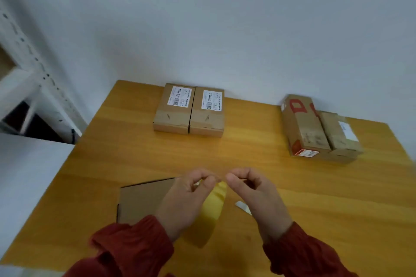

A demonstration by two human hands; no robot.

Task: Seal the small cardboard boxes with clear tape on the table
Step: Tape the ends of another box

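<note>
A plain small cardboard box (144, 200) lies on the wooden table (247, 153) near the front, partly behind my left hand (186, 200). My left hand and my right hand (258, 198) are raised close together above the table, thumb and fingers pinched on the top edge of a strip of clear, yellowish tape (213, 204) that hangs down between them. A small whitish object (243, 207), partly hidden by my right hand, lies on the table.
Two labelled cardboard boxes (189, 110) stand side by side at the table's far edge by the wall. Two more boxes (315, 128), one with red markings, sit at the far right. A white metal shelf frame (33, 87) stands to the left.
</note>
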